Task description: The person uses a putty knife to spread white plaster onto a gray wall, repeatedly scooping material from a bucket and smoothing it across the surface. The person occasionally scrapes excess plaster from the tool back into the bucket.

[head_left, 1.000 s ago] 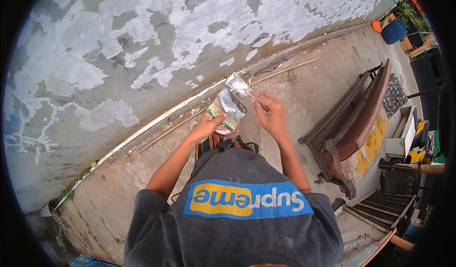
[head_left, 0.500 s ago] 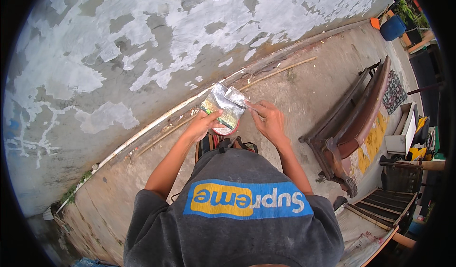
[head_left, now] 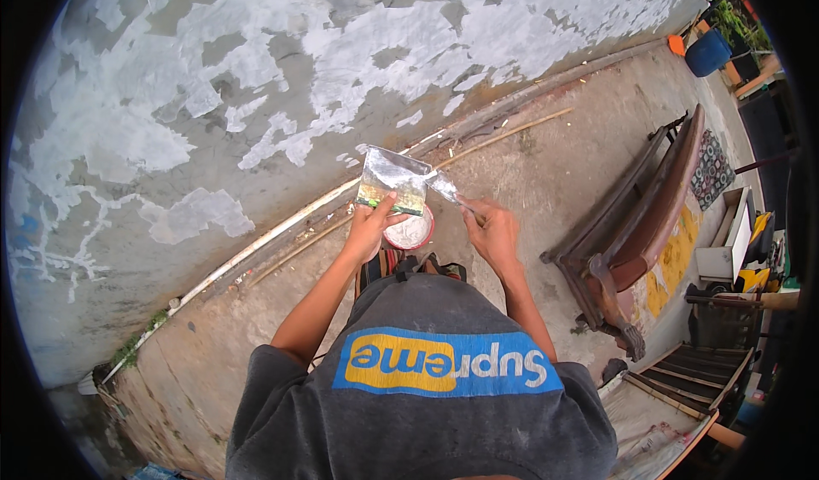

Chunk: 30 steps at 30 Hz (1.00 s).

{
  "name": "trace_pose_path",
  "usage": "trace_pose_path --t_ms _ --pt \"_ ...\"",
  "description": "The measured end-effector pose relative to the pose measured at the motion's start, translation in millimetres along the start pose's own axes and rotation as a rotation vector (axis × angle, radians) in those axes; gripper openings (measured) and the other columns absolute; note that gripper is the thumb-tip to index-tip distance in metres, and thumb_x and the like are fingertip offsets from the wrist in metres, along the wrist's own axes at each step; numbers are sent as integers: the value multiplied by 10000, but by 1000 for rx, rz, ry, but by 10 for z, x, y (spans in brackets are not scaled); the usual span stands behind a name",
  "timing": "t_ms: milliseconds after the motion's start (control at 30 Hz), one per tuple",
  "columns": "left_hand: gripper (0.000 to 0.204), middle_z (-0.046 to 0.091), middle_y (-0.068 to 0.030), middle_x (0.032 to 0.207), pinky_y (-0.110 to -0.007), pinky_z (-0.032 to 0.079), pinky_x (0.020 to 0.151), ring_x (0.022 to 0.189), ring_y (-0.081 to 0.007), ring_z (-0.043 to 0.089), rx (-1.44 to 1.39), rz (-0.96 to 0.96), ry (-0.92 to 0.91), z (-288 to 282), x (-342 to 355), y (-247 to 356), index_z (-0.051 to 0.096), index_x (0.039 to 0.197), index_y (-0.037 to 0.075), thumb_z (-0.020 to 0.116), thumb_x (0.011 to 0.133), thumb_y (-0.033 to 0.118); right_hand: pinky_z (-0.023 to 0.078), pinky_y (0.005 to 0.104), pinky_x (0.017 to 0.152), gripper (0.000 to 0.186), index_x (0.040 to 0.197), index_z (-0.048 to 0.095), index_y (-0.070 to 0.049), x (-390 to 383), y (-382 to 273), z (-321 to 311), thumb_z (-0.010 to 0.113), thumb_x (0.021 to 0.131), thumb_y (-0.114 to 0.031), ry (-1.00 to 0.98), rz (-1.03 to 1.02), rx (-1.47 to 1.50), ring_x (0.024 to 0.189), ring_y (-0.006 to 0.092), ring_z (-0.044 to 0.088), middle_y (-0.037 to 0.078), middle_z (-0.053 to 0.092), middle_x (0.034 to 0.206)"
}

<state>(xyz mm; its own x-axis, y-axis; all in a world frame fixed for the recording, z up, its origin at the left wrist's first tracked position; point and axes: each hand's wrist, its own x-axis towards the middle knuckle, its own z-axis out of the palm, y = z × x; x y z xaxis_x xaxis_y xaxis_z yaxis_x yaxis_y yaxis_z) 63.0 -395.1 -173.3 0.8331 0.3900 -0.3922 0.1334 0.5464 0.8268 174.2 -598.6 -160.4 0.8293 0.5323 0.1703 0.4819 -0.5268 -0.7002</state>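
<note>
My left hand (head_left: 368, 226) grips the lower edge of a flat rectangular sheet (head_left: 388, 181), its face smeared with white paste and its near edge printed green and yellow. In my right hand (head_left: 493, 232) is a putty knife (head_left: 443, 187), its blade coated white and meeting the sheet's right edge. Below the sheet, close to my feet, stands a red-rimmed bucket (head_left: 411, 229) of white paste, partly covered by the sheet. Ahead rises a grey wall (head_left: 294, 70) patched unevenly with white.
A pale pipe (head_left: 264, 234) runs along the wall's foot, with a thin bamboo pole (head_left: 512, 132) near it. To the right lie a brown wooden bench (head_left: 636, 232) and a white box-like drawer (head_left: 723, 237). A blue barrel (head_left: 707, 52) stands at the far right.
The putty knife has moved from over the sheet's face to its right edge, its blade now pointing up-left. My left hand has turned the sheet, uncovering more of the bucket.
</note>
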Motion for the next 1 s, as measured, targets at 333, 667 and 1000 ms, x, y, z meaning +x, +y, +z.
trace_pose_path --t_ms 333,667,1000 --pt "506 629 -210 1151 -380 498 862 1106 -307 622 203 15 -5 -20 -5 -214 565 1127 -114 614 944 356 407 325 545 238 1096 725 -148 38 -28 76 657 868 -131 64 53 -10 545 207 484 107 621 724" --pt "321 632 -145 1118 -289 605 690 935 -258 678 -437 -9 37 121 114 27 490 1206 -46 564 963 150 417 264 586 237 1121 711 -96 85 75 -113 649 895 -129 -29 158 268 642 88 514 84 696 861" --pt "171 647 -98 1003 -249 609 730 854 -176 671 -728 -141 11 80 207 -119 522 1095 -1 564 955 86 416 212 643 246 1149 689 -35 -22 -89 91 634 920 -107 5 110 498 762 44 511 31 685 898"
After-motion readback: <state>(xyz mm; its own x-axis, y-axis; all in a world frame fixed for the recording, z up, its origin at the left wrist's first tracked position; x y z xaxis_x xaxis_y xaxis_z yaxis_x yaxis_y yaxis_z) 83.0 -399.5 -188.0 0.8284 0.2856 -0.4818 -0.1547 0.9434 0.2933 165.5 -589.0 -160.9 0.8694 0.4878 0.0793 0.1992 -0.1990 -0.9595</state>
